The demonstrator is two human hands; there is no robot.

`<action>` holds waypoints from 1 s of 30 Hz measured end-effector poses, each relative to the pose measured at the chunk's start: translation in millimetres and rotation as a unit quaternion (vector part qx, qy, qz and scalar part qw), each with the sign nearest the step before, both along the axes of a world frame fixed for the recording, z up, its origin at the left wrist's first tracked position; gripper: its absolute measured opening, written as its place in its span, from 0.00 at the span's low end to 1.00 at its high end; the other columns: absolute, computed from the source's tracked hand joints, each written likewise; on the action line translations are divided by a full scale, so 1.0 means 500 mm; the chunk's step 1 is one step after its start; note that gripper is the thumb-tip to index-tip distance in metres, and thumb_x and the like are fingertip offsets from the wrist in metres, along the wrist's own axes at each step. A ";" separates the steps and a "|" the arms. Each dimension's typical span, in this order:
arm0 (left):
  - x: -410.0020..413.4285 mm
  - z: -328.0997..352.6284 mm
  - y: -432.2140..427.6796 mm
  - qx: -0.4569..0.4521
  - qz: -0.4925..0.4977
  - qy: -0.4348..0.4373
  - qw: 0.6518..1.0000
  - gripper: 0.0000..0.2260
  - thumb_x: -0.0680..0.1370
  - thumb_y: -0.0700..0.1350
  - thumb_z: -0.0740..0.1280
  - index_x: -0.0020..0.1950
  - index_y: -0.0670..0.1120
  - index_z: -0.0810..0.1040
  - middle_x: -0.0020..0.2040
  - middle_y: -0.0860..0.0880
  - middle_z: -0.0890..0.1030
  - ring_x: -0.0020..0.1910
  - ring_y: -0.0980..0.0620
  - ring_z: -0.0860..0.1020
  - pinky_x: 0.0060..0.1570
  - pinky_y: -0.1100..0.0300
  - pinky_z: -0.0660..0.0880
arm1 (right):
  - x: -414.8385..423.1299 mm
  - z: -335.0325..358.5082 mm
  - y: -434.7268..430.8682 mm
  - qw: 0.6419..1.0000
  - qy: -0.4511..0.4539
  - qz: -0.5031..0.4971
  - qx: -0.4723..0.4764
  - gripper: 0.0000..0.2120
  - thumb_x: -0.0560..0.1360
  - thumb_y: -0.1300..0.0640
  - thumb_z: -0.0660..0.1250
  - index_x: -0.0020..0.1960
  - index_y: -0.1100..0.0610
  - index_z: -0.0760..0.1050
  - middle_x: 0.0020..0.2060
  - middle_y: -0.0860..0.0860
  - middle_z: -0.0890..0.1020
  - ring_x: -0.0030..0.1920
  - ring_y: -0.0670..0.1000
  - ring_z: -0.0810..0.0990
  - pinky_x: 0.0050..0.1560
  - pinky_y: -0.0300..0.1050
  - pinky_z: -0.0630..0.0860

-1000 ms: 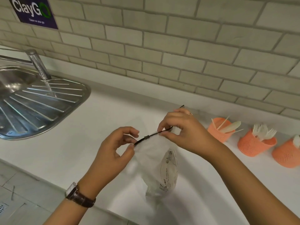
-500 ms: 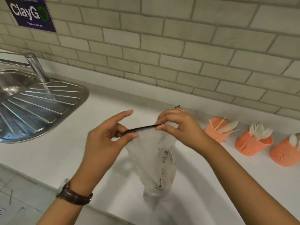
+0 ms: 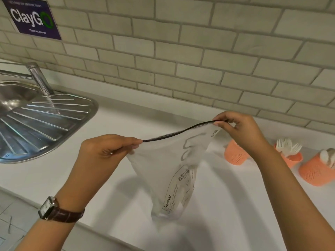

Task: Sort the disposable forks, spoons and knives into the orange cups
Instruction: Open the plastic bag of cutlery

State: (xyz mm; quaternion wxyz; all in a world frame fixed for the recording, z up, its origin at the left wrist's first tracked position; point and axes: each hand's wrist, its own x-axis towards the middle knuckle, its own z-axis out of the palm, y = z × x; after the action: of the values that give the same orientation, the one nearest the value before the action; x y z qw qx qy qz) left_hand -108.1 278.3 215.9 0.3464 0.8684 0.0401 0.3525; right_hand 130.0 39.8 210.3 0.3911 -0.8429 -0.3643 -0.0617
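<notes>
Black-edged empty-looking bag (image 3: pixel 168 165): pinching its rim above the desk (image 3: pixel 72 174) with fingers (image 3: pixel 126 143) of left hand (image 3: pixel 107 151) and right hand (image 3: pixel 239 131), seeing forks (image 3: pixel 288 147) and spoons (image 3: pixel 327 156) already in the orange cups (image 3: pixel 235 155), probably finishing.

The white counter (image 3: pixel 163 113) runs under both my hands, back to the tiled wall. Beyond my left hand (image 3: pixel 103 153) and off to its left, a steel drainboard (image 3: pixel 45 124) is set into the counter, with the tap (image 3: pixel 39 78) standing at its back. Right of my right hand (image 3: pixel 241 131), three orange cups (image 3: pixel 293 158) stand in a row. The nearest cup (image 3: pixel 234 153) is partly behind my wrist, and the farthest cup (image 3: pixel 316 173) is well out to the right.
</notes>
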 end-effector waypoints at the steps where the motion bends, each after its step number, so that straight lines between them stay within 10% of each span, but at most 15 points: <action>1: 0.001 0.001 0.001 -0.001 -0.002 -0.005 1.000 0.12 0.70 0.38 0.68 0.47 0.53 0.81 0.47 0.66 0.81 0.43 0.64 0.81 0.48 0.73 0.74 | -0.002 0.004 -0.005 1.000 -0.001 -0.007 0.003 0.07 0.74 0.58 0.70 0.43 0.46 0.79 0.38 0.29 0.80 0.42 0.34 0.77 0.46 0.25 0.68; 11: 0.017 0.041 -0.012 0.025 0.079 0.164 0.983 0.04 0.70 0.48 0.72 0.36 0.56 0.83 0.33 0.56 0.82 0.36 0.56 0.79 0.36 0.69 0.73 | -0.055 0.020 -0.021 0.989 0.126 -0.023 0.072 0.07 0.67 0.57 0.76 0.40 0.56 0.78 0.38 0.55 0.83 0.40 0.56 0.82 0.45 0.48 0.79; 17: 0.041 0.051 -0.043 0.121 0.166 0.308 0.929 0.14 0.72 0.55 0.69 0.26 0.57 0.74 0.31 0.51 0.79 0.31 0.53 0.75 0.29 0.63 0.65 | -0.096 0.019 -0.030 0.996 0.076 -0.041 -0.028 0.16 0.59 0.52 0.80 0.38 0.55 0.76 0.33 0.53 0.79 0.32 0.48 0.74 0.35 0.41 0.73; 20: 0.049 0.032 -0.050 0.124 0.145 0.245 0.951 0.03 0.70 0.46 0.73 0.43 0.52 0.85 0.44 0.51 0.80 0.35 0.52 0.73 0.34 0.61 0.64 | -0.104 0.023 -0.046 0.995 0.066 -0.034 -0.066 0.13 0.63 0.56 0.79 0.42 0.53 0.76 0.35 0.50 0.79 0.33 0.47 0.74 0.37 0.35 0.71; 24: 0.066 0.013 -0.059 0.132 0.144 0.232 0.953 0.23 0.69 0.39 0.71 0.64 0.51 0.76 0.59 0.52 0.74 0.40 0.47 0.75 0.37 0.59 0.67 | -0.110 0.009 -0.058 0.988 0.064 -0.010 -0.137 0.12 0.68 0.57 0.75 0.51 0.56 0.80 0.39 0.47 0.79 0.41 0.48 0.79 0.45 0.40 0.76; 30: 0.077 -0.002 -0.085 0.076 0.127 0.251 0.957 0.28 0.74 0.41 0.64 0.72 0.58 0.63 0.62 0.50 0.66 0.40 0.49 0.78 0.38 0.60 0.72 | -0.126 -0.022 -0.054 0.976 -0.066 -0.144 -0.151 0.03 0.71 0.56 0.68 0.40 0.54 0.79 0.42 0.45 0.76 0.40 0.49 0.77 0.35 0.40 0.71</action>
State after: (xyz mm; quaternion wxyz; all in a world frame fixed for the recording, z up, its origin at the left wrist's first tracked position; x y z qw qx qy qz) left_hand -69.7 235.8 215.1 0.2102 0.9405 0.2084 0.1667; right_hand 66.9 12.7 199.3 0.2213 -0.9300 -0.2691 -0.1171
